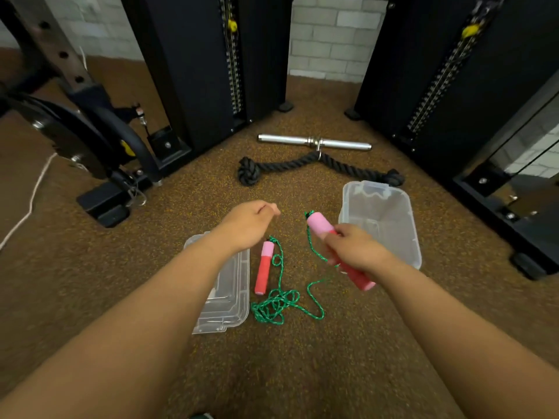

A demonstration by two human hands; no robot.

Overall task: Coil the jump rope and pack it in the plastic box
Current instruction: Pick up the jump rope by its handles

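Speckled gym floor (pixel 302 373); right hand (pixel 354 249) grips a handle (pixel 320 226).

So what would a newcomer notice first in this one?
Probably the jump rope: the right hand grips one pink-and-red handle, while the other handle and the tangled green cord lie on the floor. A clear plastic box sits open at right, its lid at left.

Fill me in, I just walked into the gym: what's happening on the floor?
A person is packing a jump rope. The right hand holds one pink handle; the other handle lies on the floor, with the green cord in a loose tangle. The left hand hovers empty. The plastic box sits open, its lid alongside.
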